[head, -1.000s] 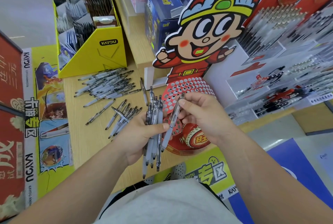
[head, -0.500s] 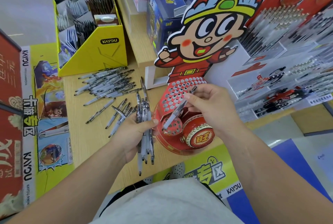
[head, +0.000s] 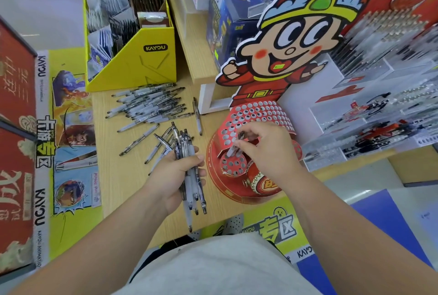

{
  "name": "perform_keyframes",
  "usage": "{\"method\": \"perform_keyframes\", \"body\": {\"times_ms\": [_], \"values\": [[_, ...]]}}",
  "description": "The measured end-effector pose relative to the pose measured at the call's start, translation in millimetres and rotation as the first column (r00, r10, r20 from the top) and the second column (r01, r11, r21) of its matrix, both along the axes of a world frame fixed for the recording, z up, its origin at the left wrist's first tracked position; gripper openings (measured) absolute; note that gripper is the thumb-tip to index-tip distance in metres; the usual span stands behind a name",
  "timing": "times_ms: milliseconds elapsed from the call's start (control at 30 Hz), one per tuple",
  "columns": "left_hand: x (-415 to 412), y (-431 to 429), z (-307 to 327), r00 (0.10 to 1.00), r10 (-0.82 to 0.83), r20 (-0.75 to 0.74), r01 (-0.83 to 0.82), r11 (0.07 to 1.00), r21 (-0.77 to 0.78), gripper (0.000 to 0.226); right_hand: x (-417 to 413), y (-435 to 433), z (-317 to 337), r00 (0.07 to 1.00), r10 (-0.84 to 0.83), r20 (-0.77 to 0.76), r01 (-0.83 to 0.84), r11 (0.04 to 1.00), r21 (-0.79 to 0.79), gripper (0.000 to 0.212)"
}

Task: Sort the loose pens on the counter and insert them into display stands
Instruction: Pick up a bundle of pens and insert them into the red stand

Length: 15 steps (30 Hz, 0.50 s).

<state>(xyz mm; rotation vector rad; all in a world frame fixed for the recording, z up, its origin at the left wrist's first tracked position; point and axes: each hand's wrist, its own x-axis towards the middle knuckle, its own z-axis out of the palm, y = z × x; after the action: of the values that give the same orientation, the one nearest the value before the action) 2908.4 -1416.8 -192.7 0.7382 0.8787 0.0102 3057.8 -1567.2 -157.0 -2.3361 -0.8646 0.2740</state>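
Pens (head: 151, 107) are seen scattered on the worktop (head: 113, 176) beyond the left hand (head: 175, 176), in a loose pile with a smaller group nearer the knuckles. A bundle of pens (head: 192, 191) is gripped in the left hand, with the fingers curled round it and the tips pointed back toward the person. A single pen (head: 233, 150) is pinched between thumb and fingers of the right hand (head: 267, 150), tilted, its lower end set against the holed red stand (head: 258, 114) under that hand; whether it is seated in a hole cannot be told. A cartoon cutout (head: 294, 41) is mounted beyond the right hand, and a yellow box (head: 142, 69) is placed beyond the pile
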Motion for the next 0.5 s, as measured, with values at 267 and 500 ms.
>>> {"method": "perform_keyframes", "body": {"times_ms": [267, 500], "values": [[-2.6, 1.9, 6.1, 0.999, 0.052, 0.006, -0.051, 0.999, -0.011, 0.036, 1.9, 3.2, -9.3, 0.998, 0.046, 0.04, -0.044, 0.998, -0.052, 0.021], [-5.5, 4.0, 5.5, 0.998, 0.062, 0.001, -0.062, 0.998, -0.018, 0.033, 2.5, 5.3, -28.7, 0.992, 0.096, 0.076, -0.084, 0.985, -0.153, 0.018]]}}
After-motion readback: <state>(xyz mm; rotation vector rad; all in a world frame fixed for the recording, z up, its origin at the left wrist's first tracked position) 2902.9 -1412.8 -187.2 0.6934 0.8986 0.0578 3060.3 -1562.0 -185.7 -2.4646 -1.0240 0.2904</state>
